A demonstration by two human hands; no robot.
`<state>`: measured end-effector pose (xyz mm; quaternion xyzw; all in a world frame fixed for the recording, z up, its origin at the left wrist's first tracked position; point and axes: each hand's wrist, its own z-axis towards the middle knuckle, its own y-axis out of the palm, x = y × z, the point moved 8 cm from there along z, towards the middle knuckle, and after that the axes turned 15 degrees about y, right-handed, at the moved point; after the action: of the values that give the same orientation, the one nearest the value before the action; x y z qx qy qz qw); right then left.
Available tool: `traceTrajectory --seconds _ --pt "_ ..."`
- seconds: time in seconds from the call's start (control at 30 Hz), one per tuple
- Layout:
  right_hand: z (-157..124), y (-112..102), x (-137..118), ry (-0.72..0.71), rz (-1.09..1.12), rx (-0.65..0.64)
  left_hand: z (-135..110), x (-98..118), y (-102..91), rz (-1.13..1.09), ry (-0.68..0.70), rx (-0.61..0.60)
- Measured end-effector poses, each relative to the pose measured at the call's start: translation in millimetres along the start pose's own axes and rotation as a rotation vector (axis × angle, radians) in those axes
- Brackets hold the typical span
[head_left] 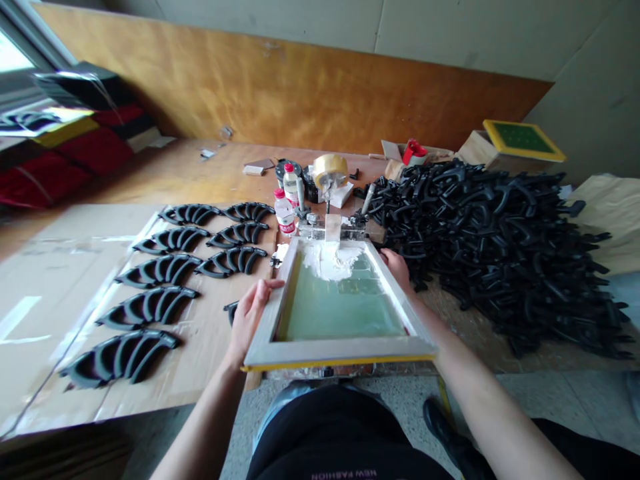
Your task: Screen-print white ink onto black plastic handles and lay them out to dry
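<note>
1 frame (350,350) sits at the centre, straight in front of the torso, with the left hand (249,315) at 9 o'clock and the right hand (399,268) near 2 o'clock. The left fingers bend round the left rail, nearly closed on it, with a fingertip laid on top; those beneath are hidden. The right fingers curl beside the right rail, partly out of sight, so I cannot tell how far open they are or whether they have hold of anything. Green mesh (345,310) fills the frame, and white paste (325,268) covers its 12 o'clock end, next to a metal clamp (313,230). Farther off at 12 o'clock is the tape (330,167); at 11 o'clock stand 2 bottles (284,212) with red caps. Between 9 and 10 o'clock, 8 black fans (145,308) lie in 2 columns on cardboard (30,267). A black part (231,311) shows just beside the left hand. Between 2 and 3 o'clock, near the right hand, rises a heap (490,247) of black pieces
</note>
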<state>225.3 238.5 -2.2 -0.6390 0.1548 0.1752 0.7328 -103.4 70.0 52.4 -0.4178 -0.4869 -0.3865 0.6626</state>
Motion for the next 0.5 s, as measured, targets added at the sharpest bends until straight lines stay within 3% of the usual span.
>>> traceTrajectory --seconds 0.07,0.13,0.23,0.3,0.37,0.43,0.5 --pt "14 -24 -4 0.035 0.041 0.11 -22 -37 6.2 0.006 -0.129 -0.103" --pt "21 -31 -38 -0.075 0.084 0.175 -37 -71 12.0 0.014 -0.21 -0.136" --pt "23 -3 -108 -0.298 0.039 0.072 -44 -105 19.0 0.076 -0.222 -0.142" --pt "21 27 -136 -0.325 -0.04 -0.06 -44 -116 21.8 0.104 -0.207 -0.149" --pt "13 49 -144 -0.313 -0.11 -0.152 -44 -122 22.7 0.114 -0.215 -0.158" --pt "-3 54 -142 -0.357 -0.135 -0.195 -45 -124 21.7 0.121 -0.23 -0.158" --pt "-25 46 -137 -0.482 -0.121 -0.239 -45 -124 20.9 0.115 -0.234 -0.152"
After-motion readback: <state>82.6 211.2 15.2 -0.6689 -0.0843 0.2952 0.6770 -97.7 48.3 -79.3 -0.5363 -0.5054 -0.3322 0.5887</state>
